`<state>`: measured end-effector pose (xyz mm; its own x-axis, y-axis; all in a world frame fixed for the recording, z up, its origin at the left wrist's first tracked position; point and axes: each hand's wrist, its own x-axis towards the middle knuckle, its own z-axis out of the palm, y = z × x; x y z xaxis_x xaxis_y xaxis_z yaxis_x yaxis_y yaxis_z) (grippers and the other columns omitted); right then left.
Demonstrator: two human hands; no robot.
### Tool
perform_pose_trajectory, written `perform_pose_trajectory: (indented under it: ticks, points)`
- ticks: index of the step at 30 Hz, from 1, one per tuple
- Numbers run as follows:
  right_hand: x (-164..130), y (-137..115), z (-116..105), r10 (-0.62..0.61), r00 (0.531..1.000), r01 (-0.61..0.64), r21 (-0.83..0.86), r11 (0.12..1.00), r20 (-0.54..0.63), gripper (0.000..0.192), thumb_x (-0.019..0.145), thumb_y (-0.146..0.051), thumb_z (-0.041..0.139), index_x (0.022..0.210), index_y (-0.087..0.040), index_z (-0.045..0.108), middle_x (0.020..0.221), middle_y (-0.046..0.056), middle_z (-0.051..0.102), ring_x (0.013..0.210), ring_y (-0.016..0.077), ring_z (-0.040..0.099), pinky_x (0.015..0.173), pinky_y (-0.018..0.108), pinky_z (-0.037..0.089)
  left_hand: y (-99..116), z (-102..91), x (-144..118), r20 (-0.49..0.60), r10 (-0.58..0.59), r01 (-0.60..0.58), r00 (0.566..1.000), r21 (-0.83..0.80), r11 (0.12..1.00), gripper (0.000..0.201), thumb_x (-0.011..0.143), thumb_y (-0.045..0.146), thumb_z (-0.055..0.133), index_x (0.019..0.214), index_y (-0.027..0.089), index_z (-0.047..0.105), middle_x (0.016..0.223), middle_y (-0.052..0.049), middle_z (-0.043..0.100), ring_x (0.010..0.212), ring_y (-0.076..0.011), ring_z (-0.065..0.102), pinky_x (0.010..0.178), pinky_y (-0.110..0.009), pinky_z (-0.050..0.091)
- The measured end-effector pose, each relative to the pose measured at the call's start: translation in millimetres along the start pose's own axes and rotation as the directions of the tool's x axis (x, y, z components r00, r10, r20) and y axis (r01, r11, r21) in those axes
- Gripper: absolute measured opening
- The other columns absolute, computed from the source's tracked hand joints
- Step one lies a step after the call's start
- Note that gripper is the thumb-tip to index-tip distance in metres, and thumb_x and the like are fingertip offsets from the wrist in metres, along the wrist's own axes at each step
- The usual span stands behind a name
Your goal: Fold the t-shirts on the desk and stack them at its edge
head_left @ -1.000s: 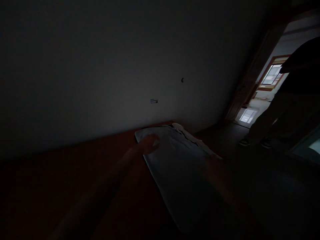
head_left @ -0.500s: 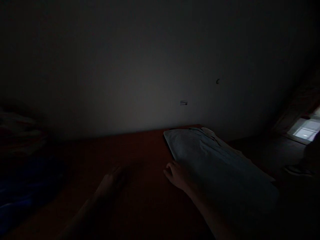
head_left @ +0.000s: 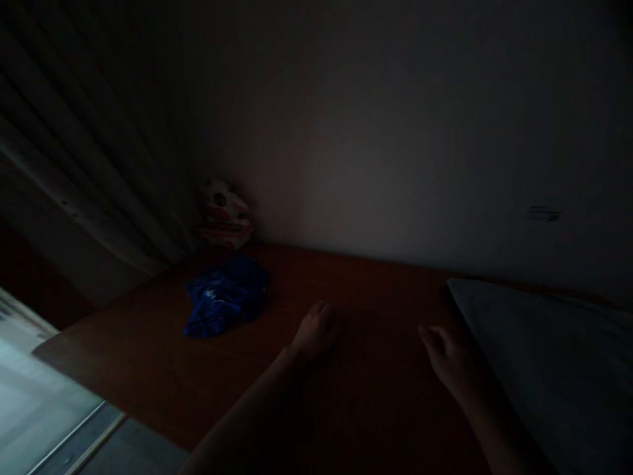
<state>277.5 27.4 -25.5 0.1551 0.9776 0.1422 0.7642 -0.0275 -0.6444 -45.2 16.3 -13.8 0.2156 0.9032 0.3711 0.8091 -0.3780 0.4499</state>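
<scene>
My left hand [head_left: 315,332] is over the middle of the brown wooden table [head_left: 366,389], its fingers curled in and no object showing in them. To the right, my right hand [head_left: 449,359] is held loosely bent, with a gap between thumb and forefinger and nothing in it. It is close to the left edge of a folded grey-blue cloth [head_left: 544,343]. A crumpled blue cloth [head_left: 225,293] with a small white print lies left of my left hand. The room is dark, so finger details are faint.
A white-and-red figure [head_left: 222,201] sits on a small stack [head_left: 225,234] in the back left corner. A curtain [head_left: 93,138] hangs at the left. Behind the table rises a plain wall [head_left: 376,145] with a small dark mark. Pale floor shows at lower left.
My view has swung left, bringing the whole blue cloth, the figure and the curtain into sight. The grey-blue cloth has shifted toward the right edge. Both hands remain without any visible object.
</scene>
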Motion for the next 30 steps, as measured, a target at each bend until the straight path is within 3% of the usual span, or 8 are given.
perform_pose_trajectory:
  ticks: [7, 11, 13, 15, 20, 24, 27, 30]
  points:
    - [0, -7, -1, 0.044, 0.998, -0.04, 0.137, 0.99, -0.032, 0.055, 0.075, -0.074, 0.044, 0.091, -0.024, 0.062, 0.091, 0.013, 0.075, 0.087, 0.0318, 0.071, 0.081, 0.045, 0.053, -55, -59.4, -10, -0.228, -0.277, 0.336, 0.934, 0.29, 0.896, 0.034, 0.092, 0.022, 0.051, 0.124, 0.02, 0.062, 0.134, -0.015, 0.059, 0.122, -0.0329, 0.053, 0.104, -0.051, 0.044]
    - [-3, -15, -5, 0.06, 0.998, -0.056, 0.16, 0.986, -0.022, 0.052, 0.072, -0.072, 0.045, 0.089, -0.026, 0.061, 0.087, 0.012, 0.074, 0.085, 0.0324, 0.07, 0.081, 0.046, 0.053, -90, -94.6, -35, -0.49, -0.471, 0.66, 0.734, 0.352, 0.663, 0.055, 0.098, 0.042, 0.045, 0.146, 0.016, 0.048, 0.157, -0.025, 0.038, 0.141, -0.0427, 0.037, 0.109, -0.064, 0.033]
    - [-4, -17, -6, 0.068, 0.998, -0.065, 0.158, 0.985, -0.01, 0.052, 0.07, -0.072, 0.046, 0.089, -0.025, 0.061, 0.087, 0.012, 0.074, 0.084, 0.0323, 0.07, 0.08, 0.046, 0.053, -101, -100.2, -42, -0.498, -0.595, 0.775, 0.631, 0.359, 0.52, 0.068, 0.098, 0.052, 0.041, 0.15, 0.008, 0.042, 0.157, -0.034, 0.033, 0.144, -0.0483, 0.033, 0.108, -0.068, 0.03]
    - [-4, -17, -6, 0.067, 0.998, -0.066, 0.168, 0.984, -0.003, 0.053, 0.07, -0.072, 0.046, 0.09, -0.025, 0.061, 0.085, 0.012, 0.074, 0.082, 0.0321, 0.07, 0.08, 0.047, 0.054, -102, -97.0, -42, -0.418, -0.678, 0.791, 0.605, 0.416, 0.449, 0.071, 0.098, 0.053, 0.039, 0.148, 0.003, 0.044, 0.152, -0.038, 0.037, 0.141, -0.0506, 0.037, 0.106, -0.068, 0.031]
    - [-4, -12, 4, 0.009, 1.0, -0.004, 0.241, 0.97, -0.019, 0.048, 0.074, -0.072, 0.048, 0.085, -0.027, 0.06, 0.076, 0.008, 0.071, 0.073, 0.0291, 0.068, 0.073, 0.043, 0.054, -63, -65.2, -23, -0.18, -0.541, 0.547, 0.821, 0.518, 0.658, 0.057, 0.097, 0.049, 0.045, 0.141, 0.015, 0.056, 0.148, -0.027, 0.052, 0.134, -0.046, 0.048, 0.101, -0.063, 0.041]
    - [-10, -10, 16, -0.065, 0.998, 0.063, 0.311, 0.948, -0.003, 0.048, 0.08, -0.071, 0.05, 0.088, -0.025, 0.06, 0.079, 0.007, 0.07, 0.076, 0.0263, 0.068, 0.073, 0.04, 0.055, -10, -42.9, -19, 0.1, -0.157, 0.138, 0.983, 0.17, 0.976, 0.055, 0.1, 0.053, 0.043, 0.143, 0.021, 0.054, 0.141, -0.016, 0.061, 0.129, -0.0325, 0.056, 0.108, -0.049, 0.045]
    - [-17, -13, 21, -0.178, 0.984, 0.169, 0.293, 0.941, 0.006, 0.051, 0.083, -0.068, 0.055, 0.106, -0.023, 0.063, 0.1, 0.009, 0.072, 0.095, 0.0269, 0.069, 0.086, 0.041, 0.055, 22, -36.4, -24, 0.227, 0.226, -0.18, 0.947, -0.206, 0.962, 0.044, 0.104, 0.044, 0.039, 0.141, 0.025, 0.054, 0.134, -0.009, 0.066, 0.122, -0.0227, 0.062, 0.104, -0.037, 0.049]
    - [-23, -18, 20, -0.317, 0.948, 0.313, 0.122, 0.942, 0.017, 0.049, 0.084, -0.059, 0.064, 0.116, -0.023, 0.064, 0.113, 0.009, 0.069, 0.11, 0.0284, 0.065, 0.098, 0.045, 0.05, 35, -33.7, -28, 0.219, 0.436, -0.377, 0.873, -0.265, 0.888, 0.034, 0.102, 0.035, 0.044, 0.126, 0.024, 0.064, 0.126, -0.01, 0.07, 0.115, -0.023, 0.064, 0.103, -0.039, 0.049]
